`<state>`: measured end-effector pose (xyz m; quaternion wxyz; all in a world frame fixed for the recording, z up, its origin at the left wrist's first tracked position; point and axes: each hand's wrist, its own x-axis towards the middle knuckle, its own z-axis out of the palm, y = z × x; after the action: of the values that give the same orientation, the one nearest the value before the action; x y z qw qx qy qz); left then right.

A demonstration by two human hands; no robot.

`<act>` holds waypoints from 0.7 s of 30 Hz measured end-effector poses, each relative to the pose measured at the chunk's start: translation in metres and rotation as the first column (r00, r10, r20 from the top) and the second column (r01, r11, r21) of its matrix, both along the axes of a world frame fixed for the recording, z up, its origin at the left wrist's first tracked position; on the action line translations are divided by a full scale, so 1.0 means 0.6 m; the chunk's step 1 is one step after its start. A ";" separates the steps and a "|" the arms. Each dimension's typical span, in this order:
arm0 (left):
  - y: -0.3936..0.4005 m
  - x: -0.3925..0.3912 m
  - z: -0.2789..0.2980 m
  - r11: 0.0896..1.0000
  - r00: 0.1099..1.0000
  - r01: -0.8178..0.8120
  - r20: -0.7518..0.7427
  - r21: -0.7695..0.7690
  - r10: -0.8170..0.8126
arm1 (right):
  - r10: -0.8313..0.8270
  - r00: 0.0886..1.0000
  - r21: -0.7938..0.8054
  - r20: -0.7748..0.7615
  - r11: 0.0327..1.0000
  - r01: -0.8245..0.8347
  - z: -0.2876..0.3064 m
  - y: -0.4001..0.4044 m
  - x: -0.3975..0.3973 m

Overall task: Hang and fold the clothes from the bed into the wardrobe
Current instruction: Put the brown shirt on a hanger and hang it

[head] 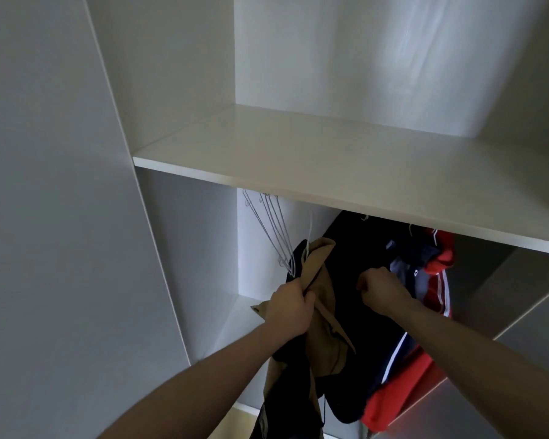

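I look into the white wardrobe [187, 248]. My left hand [290, 307] grips a tan garment with dark lining [325, 327] that hangs down below my arm. My right hand [382, 288] is curled into a fist against a black garment [358, 248] hanging under the shelf; its fingers seem to grip the dark cloth. To the right hangs a red, navy and white striped jacket [438, 280]. Several bare white wire hangers [273, 229] dangle at the left under the shelf. The rail is hidden by the shelf.
A wide white shelf [330, 163] juts out above the hanging space, with an open compartment over it. The wardrobe's left side panel [61, 217] stands close on my left. A grey door edge [520, 312] shows at the right.
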<state>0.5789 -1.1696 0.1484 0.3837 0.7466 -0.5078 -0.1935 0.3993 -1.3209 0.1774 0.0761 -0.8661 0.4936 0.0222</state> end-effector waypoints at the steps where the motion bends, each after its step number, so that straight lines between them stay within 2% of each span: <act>1: 0.000 0.000 0.002 1.000 1.000 -0.019 0.015 0.002 0.019 | -0.002 1.000 0.002 0.006 1.000 0.002 0.001 0.000 -0.001; 4: 0.005 0.005 0.005 0.998 0.996 -0.069 0.061 -0.009 0.070 | -0.009 1.000 0.011 0.020 1.000 0.009 0.003 0.003 -0.001; 10: -0.013 0.027 0.026 0.993 0.993 -0.100 0.056 -0.068 0.104 | -0.003 0.999 0.032 0.046 0.999 0.001 0.007 0.009 0.006; 15: -0.050 0.043 0.048 0.993 0.992 -0.045 0.110 -0.105 0.057 | 0.003 0.997 0.037 0.073 0.999 -0.005 0.010 0.013 0.007; 21: -0.098 0.048 0.060 0.990 0.997 -0.016 0.078 -0.142 0.027 | -0.014 0.996 0.029 0.092 1.000 0.011 0.010 0.016 0.007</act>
<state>0.6076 -1.2286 0.1845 0.4171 0.7303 -0.5269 -0.1230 0.4034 -1.3113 0.1836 0.1111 -0.8619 0.4947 -0.0111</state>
